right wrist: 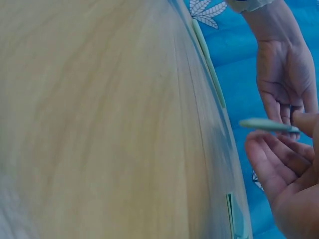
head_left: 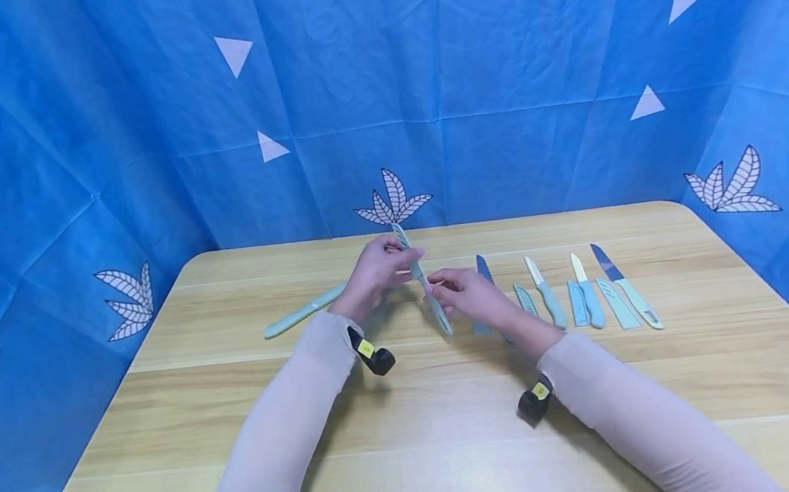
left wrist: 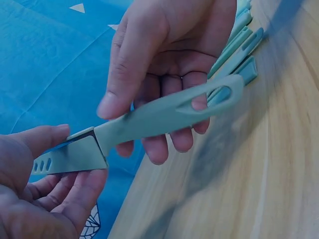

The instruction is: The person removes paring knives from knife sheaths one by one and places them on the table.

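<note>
Above the table's far part, both hands hold a pale green knife point(head_left: 440, 315), its blade covered by a slotted sheath point(left wrist: 75, 157). My left hand point(head_left: 384, 268) pinches the sheath between thumb and fingers. The knife's handle, which has a long hole near its end, lies between the thumb and fingers of my right hand point(head_left: 471, 296). In the left wrist view the handle meets the sheath's mouth, and no bare blade shows. The right wrist view has my right hand point(right wrist: 289, 174) at lower right, with the knife seen edge-on.
On the wooden table point(head_left: 433, 467), a long pale green item point(head_left: 298, 316) lies left, partly behind my left forearm. Several bare knives point(head_left: 546, 292) and separate sheaths point(head_left: 618, 303) lie in a row at right, some partly behind my right hand. A blue curtain point(head_left: 355, 75) hangs behind.
</note>
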The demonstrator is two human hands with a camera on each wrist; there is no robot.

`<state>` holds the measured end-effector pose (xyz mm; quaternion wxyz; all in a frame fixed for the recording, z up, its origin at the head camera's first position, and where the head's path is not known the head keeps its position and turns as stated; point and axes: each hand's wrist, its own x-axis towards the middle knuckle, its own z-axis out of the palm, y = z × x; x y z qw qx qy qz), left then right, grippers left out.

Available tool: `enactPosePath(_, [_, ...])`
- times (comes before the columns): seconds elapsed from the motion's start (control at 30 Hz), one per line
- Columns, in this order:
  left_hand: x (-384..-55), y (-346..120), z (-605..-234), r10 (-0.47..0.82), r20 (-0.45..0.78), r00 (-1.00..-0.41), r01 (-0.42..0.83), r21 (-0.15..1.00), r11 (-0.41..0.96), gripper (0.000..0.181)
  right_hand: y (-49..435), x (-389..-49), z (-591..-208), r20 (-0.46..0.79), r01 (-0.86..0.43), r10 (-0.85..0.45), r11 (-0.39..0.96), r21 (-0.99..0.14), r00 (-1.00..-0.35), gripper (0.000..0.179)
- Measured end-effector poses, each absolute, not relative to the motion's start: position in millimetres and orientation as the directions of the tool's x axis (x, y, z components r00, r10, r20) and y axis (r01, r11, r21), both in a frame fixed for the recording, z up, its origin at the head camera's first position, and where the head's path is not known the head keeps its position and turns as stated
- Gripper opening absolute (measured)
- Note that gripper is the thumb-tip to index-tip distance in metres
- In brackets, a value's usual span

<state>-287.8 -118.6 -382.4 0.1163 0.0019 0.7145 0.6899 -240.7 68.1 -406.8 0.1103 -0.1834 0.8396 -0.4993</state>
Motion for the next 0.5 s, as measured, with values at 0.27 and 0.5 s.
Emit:
enactPosePath(0.27, [-285.9,-121.2,-388.6,0.172,-0.117,-0.978,-0.125,0.991,-0.04,0.028,69.8,-236.5,-403.5,0.022,-0.214,-0.4,0.443,-0.871,-0.916,0.032])
enactPosePath(0.5, [-282.3,-127.0,-392.8,0.249,-0.114,-0.962,-0.15,0.979,-0.134,0.029,75.9,-233.1,-402.3,-0.007,-0.17,-0.383,0.428,-0.888,-0.924,0.031])
